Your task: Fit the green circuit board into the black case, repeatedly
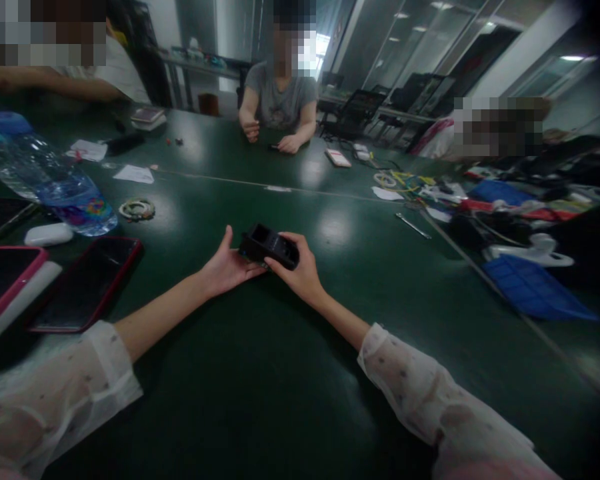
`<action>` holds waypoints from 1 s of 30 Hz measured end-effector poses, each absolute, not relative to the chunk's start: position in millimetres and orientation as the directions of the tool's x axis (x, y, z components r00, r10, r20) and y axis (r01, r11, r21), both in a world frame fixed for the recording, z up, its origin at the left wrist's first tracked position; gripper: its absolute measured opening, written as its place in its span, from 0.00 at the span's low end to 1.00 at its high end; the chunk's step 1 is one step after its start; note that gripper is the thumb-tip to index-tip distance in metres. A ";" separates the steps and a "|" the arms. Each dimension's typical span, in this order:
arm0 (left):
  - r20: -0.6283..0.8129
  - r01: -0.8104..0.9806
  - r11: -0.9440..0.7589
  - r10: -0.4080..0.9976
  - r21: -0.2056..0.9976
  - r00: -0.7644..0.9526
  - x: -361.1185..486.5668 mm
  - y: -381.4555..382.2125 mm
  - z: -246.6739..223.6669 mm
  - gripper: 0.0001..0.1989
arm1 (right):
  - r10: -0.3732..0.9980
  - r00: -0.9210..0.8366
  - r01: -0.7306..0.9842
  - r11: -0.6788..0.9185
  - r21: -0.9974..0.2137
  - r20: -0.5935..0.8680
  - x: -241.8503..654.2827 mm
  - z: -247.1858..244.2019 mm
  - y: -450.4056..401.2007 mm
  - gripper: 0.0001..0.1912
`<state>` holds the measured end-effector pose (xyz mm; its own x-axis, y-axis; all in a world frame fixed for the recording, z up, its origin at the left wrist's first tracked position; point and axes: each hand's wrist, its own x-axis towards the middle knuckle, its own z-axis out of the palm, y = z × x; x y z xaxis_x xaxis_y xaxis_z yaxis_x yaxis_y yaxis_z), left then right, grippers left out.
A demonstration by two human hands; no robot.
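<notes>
A small black handheld device (269, 245), with a dark window on its left part, is held above the green table (260, 373). I cannot make out its exact kind. My right hand (303, 270) is closed around its right end, thumb on the near side and fingers over the far side. At the left end is my left hand (227, 267), palm up and thumb raised. Its fingers are stretched out and reach to the underside of the device, where their tips are partly hidden.
On the left stand water bottles (75, 193), beside phones (87, 287) and a white earbud case (49, 234). A beaded bracelet (137, 210) lies beyond. To the right are a wrench-like metal tool (413, 225), a blue tray (540, 287) and tangled cables (405, 181). A person (283, 100) sits opposite.
</notes>
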<state>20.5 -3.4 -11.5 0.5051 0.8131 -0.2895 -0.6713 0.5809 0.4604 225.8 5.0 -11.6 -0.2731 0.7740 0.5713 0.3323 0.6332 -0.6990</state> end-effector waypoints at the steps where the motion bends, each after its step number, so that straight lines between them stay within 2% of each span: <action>1: -0.291 -0.669 0.577 0.816 0.468 0.500 21.1 -3.9 -10.6 0.42 | 0.771 -0.283 0.334 0.636 -0.695 0.570 225.9 -11.7 5.2 0.26; 7: -0.316 -0.656 0.565 0.825 0.501 0.469 24.1 -6.8 -2.9 0.37 | 0.760 -0.389 0.331 0.643 -0.691 0.521 226.0 -13.5 8.3 0.27; 12: -0.284 -0.656 0.584 0.810 0.479 0.514 22.6 -6.9 -3.4 0.30 | 0.772 -0.429 0.366 0.623 -0.691 0.468 225.6 -16.4 11.9 0.27; 30: -0.351 -0.650 0.578 0.816 0.493 0.459 23.9 -7.7 1.4 0.32 | 0.756 -0.469 0.363 0.636 -0.681 0.456 226.0 -21.4 17.0 0.25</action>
<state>23.9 -7.7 1.4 0.4594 0.8158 -0.3514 -0.6502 0.5784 0.4926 226.0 17.0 -21.4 -0.4690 0.7564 0.4560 0.3634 0.6358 -0.6809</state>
